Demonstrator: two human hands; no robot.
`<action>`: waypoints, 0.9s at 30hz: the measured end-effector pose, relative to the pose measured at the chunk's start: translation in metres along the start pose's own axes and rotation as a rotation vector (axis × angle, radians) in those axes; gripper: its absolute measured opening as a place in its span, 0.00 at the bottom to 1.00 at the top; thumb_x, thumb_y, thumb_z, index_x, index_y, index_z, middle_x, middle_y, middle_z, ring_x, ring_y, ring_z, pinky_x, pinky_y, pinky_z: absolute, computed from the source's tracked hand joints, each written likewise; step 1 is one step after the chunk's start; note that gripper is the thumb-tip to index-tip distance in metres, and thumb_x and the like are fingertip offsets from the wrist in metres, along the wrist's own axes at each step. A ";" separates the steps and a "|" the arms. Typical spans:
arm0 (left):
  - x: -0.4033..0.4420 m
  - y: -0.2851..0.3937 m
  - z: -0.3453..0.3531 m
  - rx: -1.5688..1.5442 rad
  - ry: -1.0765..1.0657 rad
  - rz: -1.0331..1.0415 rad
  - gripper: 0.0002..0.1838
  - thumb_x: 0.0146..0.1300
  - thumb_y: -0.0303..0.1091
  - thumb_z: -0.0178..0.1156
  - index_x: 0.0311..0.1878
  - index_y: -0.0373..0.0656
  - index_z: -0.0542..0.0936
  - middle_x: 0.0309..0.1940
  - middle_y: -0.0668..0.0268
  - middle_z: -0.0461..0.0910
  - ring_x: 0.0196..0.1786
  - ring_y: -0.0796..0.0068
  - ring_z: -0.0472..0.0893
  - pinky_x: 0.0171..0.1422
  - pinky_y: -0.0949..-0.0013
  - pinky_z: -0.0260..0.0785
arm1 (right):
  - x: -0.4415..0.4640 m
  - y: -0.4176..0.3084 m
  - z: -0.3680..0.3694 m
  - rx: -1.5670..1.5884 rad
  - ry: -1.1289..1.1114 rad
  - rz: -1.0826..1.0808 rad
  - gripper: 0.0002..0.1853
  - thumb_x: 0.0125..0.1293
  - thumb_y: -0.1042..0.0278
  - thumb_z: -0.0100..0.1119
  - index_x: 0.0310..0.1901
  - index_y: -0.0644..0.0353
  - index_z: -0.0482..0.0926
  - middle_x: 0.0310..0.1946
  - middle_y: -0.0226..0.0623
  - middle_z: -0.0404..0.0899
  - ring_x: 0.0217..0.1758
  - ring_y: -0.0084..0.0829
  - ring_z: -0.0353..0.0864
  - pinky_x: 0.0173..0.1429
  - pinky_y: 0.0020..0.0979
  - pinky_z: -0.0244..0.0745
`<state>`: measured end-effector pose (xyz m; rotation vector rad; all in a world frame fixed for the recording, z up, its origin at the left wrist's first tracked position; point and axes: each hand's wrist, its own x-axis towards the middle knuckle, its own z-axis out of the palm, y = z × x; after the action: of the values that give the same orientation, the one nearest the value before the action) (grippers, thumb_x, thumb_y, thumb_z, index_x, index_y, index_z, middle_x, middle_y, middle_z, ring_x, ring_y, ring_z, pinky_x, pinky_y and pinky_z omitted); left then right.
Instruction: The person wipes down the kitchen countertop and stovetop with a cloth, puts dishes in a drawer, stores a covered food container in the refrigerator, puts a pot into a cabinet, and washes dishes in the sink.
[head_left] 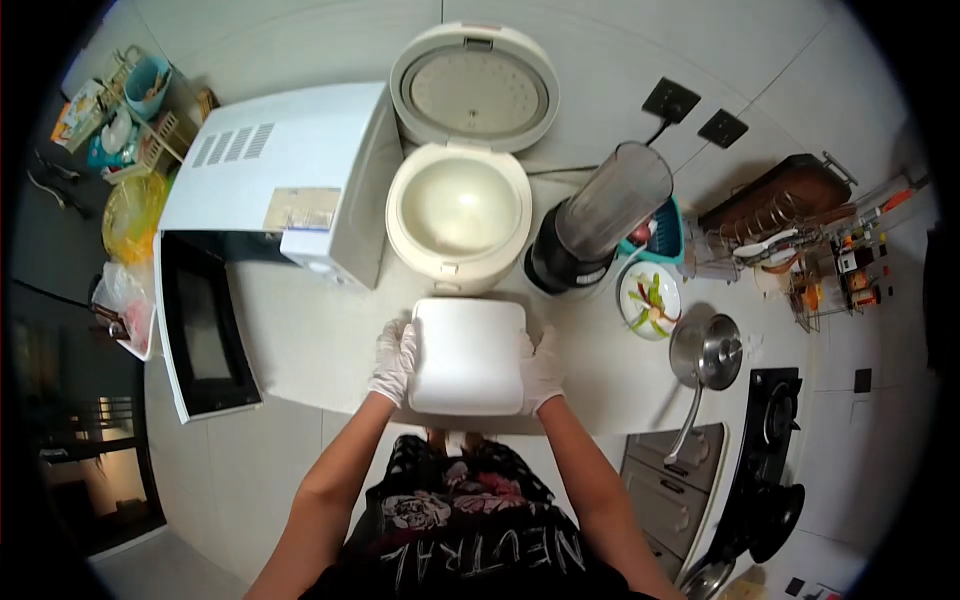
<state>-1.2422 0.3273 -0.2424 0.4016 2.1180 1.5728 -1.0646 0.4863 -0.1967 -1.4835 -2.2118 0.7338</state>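
Observation:
A white, rounded square container or lid point(468, 356) is at the counter's front edge, between my two hands. My left hand point(394, 360), in a pale glove, presses against its left side. On its right side is my gloved right hand point(542, 370), with the fingers along the edge. Whether the white piece rests on the counter or is slightly raised cannot be told. Just behind it stands a cream rice cooker point(460, 268) with its lid point(475, 95) raised; the pot inside looks pale, and its contents are unclear.
A microwave point(280, 150) stands left with its door point(208, 320) open. To the right are a blender point(590, 225), a plate of cut vegetables point(650, 300), a steel pan point(705, 350), racks and a black stove point(775, 410). Bags point(135, 215) hang far left.

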 end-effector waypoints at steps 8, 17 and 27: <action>-0.062 0.054 0.004 0.183 0.024 -0.120 0.24 0.70 0.48 0.40 0.47 0.32 0.71 0.32 0.55 0.77 0.36 0.66 0.77 0.42 0.66 0.69 | -0.028 0.017 0.011 -0.263 -0.392 -0.099 0.21 0.68 0.51 0.35 0.48 0.57 0.72 0.44 0.48 0.74 0.46 0.50 0.74 0.48 0.46 0.69; -0.055 0.054 0.004 0.129 -0.040 -0.132 0.23 0.70 0.46 0.38 0.44 0.32 0.72 0.30 0.51 0.77 0.36 0.59 0.77 0.43 0.63 0.68 | -0.028 0.013 0.008 0.128 -0.249 0.067 0.18 0.68 0.53 0.42 0.39 0.63 0.71 0.28 0.55 0.74 0.34 0.53 0.74 0.39 0.46 0.67; -0.067 0.000 0.008 -0.262 0.136 -0.110 0.16 0.67 0.37 0.49 0.51 0.35 0.70 0.39 0.60 0.76 0.40 0.70 0.74 0.46 0.69 0.69 | -0.034 0.007 -0.007 0.090 -0.325 -0.066 0.19 0.68 0.54 0.41 0.41 0.65 0.70 0.33 0.56 0.75 0.38 0.53 0.75 0.42 0.44 0.68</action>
<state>-1.1810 0.3002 -0.2307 0.0912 1.9566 1.8261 -1.0431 0.4582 -0.1963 -1.3172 -2.4094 1.1038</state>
